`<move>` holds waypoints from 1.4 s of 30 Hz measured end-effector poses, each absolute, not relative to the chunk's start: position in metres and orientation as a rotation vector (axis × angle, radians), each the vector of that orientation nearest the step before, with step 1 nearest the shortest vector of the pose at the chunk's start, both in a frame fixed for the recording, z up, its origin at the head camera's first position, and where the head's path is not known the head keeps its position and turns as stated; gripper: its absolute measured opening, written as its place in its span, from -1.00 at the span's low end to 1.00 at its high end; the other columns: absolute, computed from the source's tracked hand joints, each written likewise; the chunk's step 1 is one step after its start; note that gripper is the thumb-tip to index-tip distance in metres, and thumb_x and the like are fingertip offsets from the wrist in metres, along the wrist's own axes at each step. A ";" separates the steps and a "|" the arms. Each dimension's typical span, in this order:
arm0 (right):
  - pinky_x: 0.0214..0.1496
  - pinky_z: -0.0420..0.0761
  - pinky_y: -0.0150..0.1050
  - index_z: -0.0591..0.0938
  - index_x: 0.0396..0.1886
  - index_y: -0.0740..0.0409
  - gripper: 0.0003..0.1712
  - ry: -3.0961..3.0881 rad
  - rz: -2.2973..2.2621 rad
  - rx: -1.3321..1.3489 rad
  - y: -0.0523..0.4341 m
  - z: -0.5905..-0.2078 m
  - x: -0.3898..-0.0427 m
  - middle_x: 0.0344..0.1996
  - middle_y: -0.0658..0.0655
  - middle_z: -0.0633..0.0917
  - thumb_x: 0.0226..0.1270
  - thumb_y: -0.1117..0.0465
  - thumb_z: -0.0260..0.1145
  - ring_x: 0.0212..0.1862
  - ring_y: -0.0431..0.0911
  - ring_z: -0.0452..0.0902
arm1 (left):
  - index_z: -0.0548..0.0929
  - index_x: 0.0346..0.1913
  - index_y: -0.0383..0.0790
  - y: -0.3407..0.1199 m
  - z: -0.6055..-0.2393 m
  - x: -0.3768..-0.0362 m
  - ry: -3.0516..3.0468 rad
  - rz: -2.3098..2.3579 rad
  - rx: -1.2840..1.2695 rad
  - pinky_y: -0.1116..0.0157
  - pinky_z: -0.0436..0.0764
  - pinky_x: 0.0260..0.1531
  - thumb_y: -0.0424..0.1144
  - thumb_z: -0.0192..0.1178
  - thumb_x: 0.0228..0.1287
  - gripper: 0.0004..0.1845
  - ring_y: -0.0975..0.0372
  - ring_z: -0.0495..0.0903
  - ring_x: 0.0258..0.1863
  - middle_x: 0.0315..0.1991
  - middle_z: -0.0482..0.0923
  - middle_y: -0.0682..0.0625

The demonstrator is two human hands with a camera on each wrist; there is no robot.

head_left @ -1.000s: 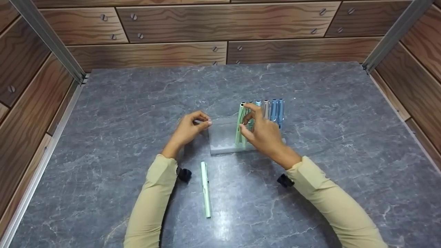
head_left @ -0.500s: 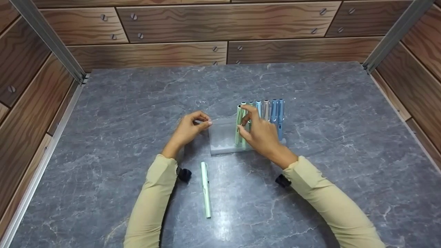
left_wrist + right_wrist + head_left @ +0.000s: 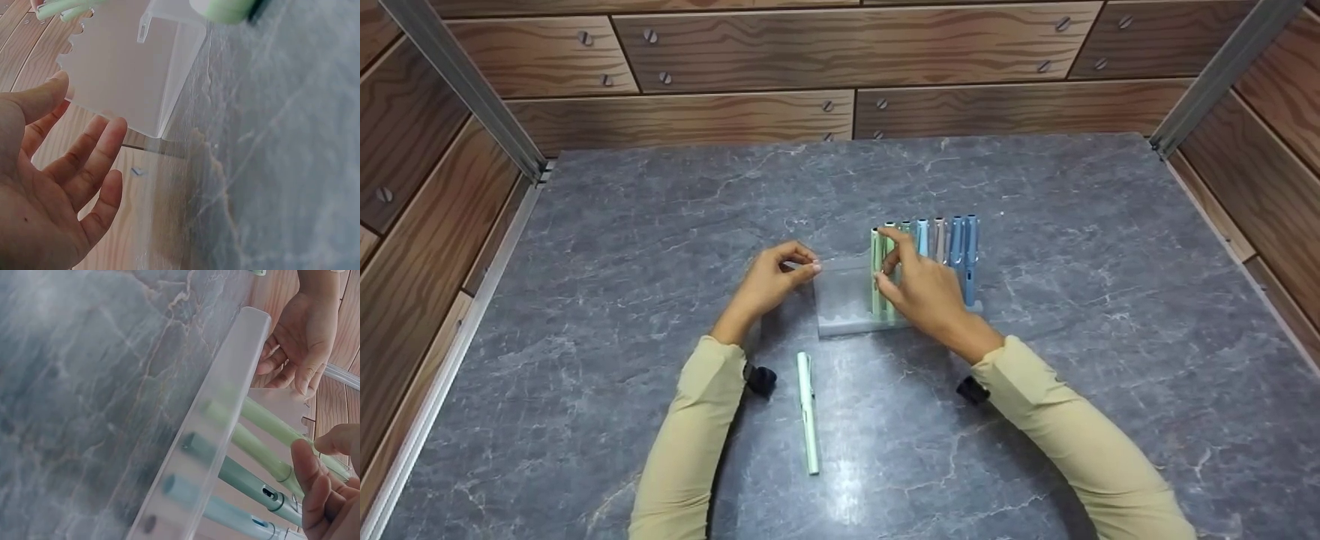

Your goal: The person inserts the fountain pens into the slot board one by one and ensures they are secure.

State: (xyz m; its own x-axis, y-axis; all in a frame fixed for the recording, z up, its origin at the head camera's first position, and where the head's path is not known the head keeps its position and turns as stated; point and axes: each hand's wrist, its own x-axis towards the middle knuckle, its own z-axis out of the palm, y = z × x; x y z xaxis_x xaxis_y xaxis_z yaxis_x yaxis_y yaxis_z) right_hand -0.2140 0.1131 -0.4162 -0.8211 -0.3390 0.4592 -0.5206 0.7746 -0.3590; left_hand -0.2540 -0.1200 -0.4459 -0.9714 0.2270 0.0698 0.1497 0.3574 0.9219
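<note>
7 pens stand in the frosted rack [image 3: 847,300] mid-worktop [image 3: 1035,420]: 2 pale green, 2 teal, 1 grey, 2 blue. An 8th, the loose green pen [image 3: 808,411], lies flat nearer the person, between the 2 sleeves. The right hand [image 3: 926,289] pinches the leftmost green pen [image 3: 875,270] with curled fingers; a second ago that pen leaned in the rack, now it stands upright. The left hand [image 3: 772,281] has not shifted, fingers bent, tips at the rack's left edge. The left wrist view shows its fingers [image 3: 95,157] relaxed beside the rack wall, gripping nothing. The right wrist view alone shows the pen tips through the frosted base.
</note>
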 end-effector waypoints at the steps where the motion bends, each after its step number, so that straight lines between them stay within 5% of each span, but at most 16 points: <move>1: -0.69 0.17 -0.36 0.28 0.29 0.16 -0.36 -2.605 0.678 0.652 0.113 -0.416 -0.214 -0.38 0.02 0.68 0.28 0.20 0.32 -0.69 -0.28 0.15 | 0.64 -0.19 -0.34 -0.120 -0.446 -0.254 2.526 1.712 0.352 0.43 0.56 -0.38 -0.31 0.29 0.23 -0.84 0.25 0.59 -0.44 -0.24 0.68 -0.15; 9: -0.68 0.18 -0.35 0.28 0.35 0.14 -0.35 -2.696 0.661 0.610 0.111 -0.412 -0.215 -0.37 0.00 0.68 0.32 0.16 0.29 -0.70 -0.23 0.22 | 0.63 -0.19 -0.37 -0.120 -0.447 -0.254 2.514 1.731 0.367 0.40 0.57 -0.37 -0.33 0.28 0.23 -0.84 0.16 0.61 -0.41 -0.24 0.67 -0.17; 18: -0.65 0.27 -0.33 0.31 0.34 0.14 -0.33 -2.712 0.649 0.583 0.111 -0.411 -0.219 -0.42 0.00 0.63 0.29 0.14 0.33 -0.64 -0.19 0.32 | 0.64 -0.16 -0.34 -0.121 -0.447 -0.254 2.490 1.724 0.322 0.12 0.66 -0.25 -0.29 0.28 0.25 -0.82 -0.04 0.66 -0.31 -0.22 0.66 -0.15; 35: -0.65 0.25 -0.38 0.31 0.36 0.12 -0.24 -2.793 0.725 0.721 0.105 -0.408 -0.201 -0.33 0.03 0.62 0.22 0.09 0.40 -0.65 -0.26 0.23 | 0.63 -0.18 -0.35 -0.120 -0.448 -0.253 2.489 1.743 0.340 0.11 0.67 -0.27 -0.31 0.28 0.24 -0.83 -0.01 0.65 -0.34 -0.22 0.67 -0.18; 42: -0.55 0.40 -0.37 0.30 0.38 0.06 -0.23 -2.888 0.812 0.817 0.102 -0.409 -0.193 -0.21 0.05 0.63 0.22 0.04 0.39 -0.55 -0.27 0.38 | 0.64 -0.16 -0.32 -0.120 -0.448 -0.254 2.500 1.713 0.335 0.11 0.66 -0.24 -0.30 0.27 0.26 -0.84 -0.07 0.68 -0.28 -0.17 0.67 -0.20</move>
State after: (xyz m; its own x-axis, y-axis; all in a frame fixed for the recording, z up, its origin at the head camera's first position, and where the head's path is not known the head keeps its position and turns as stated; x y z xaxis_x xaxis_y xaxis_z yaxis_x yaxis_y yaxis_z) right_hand -0.1935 0.1016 -0.4092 -0.8613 -0.4798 0.1671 -0.4966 0.7256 -0.4763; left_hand -0.2535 -0.1197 -0.4476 -0.9716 0.2320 0.0470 0.1276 0.3459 0.9295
